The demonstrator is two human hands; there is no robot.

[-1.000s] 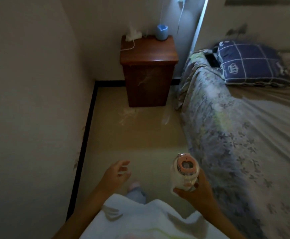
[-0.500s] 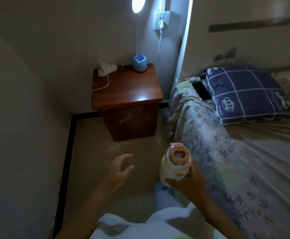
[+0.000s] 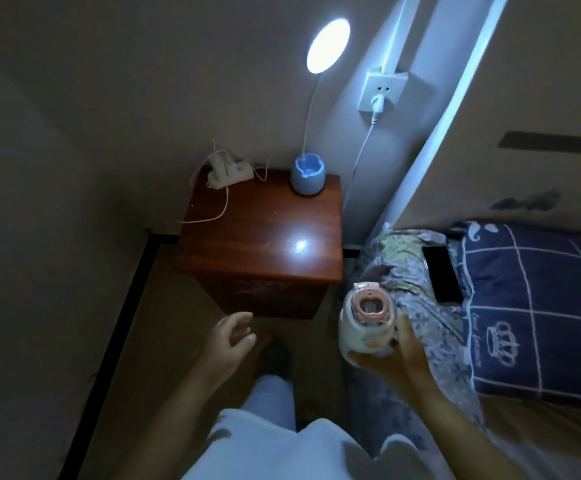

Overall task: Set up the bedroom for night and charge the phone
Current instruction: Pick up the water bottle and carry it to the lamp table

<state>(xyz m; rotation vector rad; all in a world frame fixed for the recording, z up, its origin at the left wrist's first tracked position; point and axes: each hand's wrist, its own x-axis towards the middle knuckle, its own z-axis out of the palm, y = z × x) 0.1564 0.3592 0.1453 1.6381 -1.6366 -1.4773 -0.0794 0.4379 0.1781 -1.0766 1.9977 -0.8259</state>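
My right hand (image 3: 398,355) grips a white bottle with a pink lid (image 3: 365,320), upright, just in front of the right corner of a dark wooden nightstand (image 3: 265,230). My left hand (image 3: 232,336) hangs open and empty below the nightstand's front. A black phone (image 3: 443,273) lies on the floral bedspread (image 3: 400,265) beside a navy checked pillow (image 3: 538,306). A lit lamp with a round head (image 3: 327,45) and blue base (image 3: 308,176) stands at the back of the nightstand. A white charger (image 3: 378,103) is plugged into the wall socket (image 3: 384,91); its cable drops behind the nightstand.
A white power strip (image 3: 228,171) with a loose cable lies on the nightstand's back left corner. A wall runs along the left, with a narrow strip of floor (image 3: 150,341) between it and the bed. The headboard (image 3: 524,98) rises at the right.
I have moved closer to the nightstand and the view has tilted up, showing the lamp head and socket. The bottle has come forward with my right hand, nearer the nightstand.
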